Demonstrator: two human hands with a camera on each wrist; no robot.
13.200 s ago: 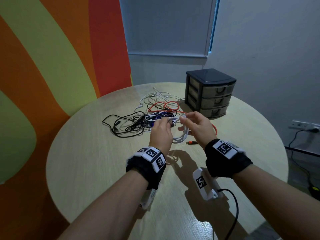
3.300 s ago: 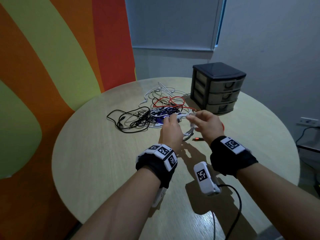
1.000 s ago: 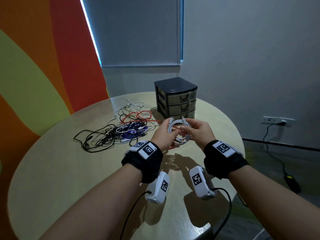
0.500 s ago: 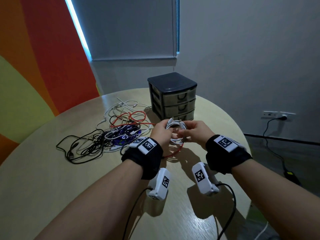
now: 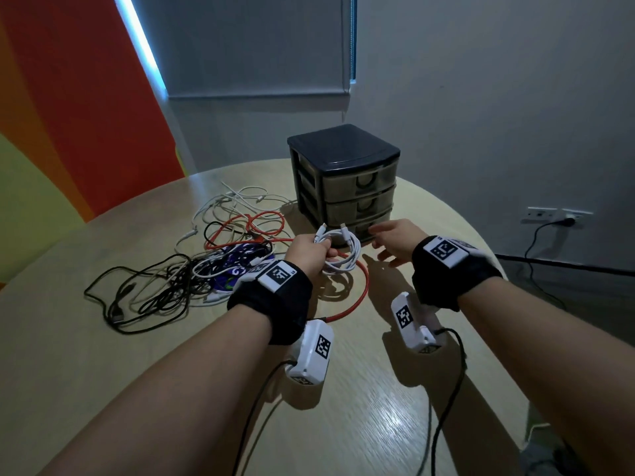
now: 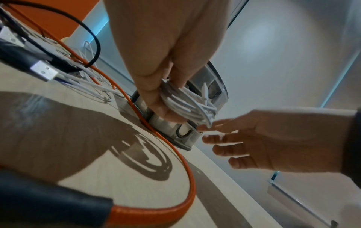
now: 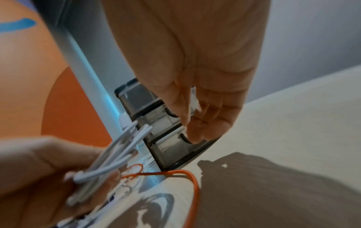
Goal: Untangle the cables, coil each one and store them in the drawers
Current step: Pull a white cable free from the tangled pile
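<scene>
Left of frame: tangled cables [image 5: 192, 269] lie on the table [image 5: 86, 355]. Centre: left hand [image 5: 305, 250] grips the coiled white cable [image 5: 338, 250], held above the table. Light, springy; likely unwinds unless pinched across all loops. Right: right hand [image 5: 395, 238], fingers relaxed, empty, reaches toward the bottom drawer [image 5: 357, 225] of the drawer unit [image 5: 343, 173].

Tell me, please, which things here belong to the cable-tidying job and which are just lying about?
Job:
- coiled white cable, gripped by left hand
- black three-drawer plastic organiser
- tangled black, white and orange cables
- right hand, open

Lying about:
- white wall socket
- round pale wooden table
</scene>
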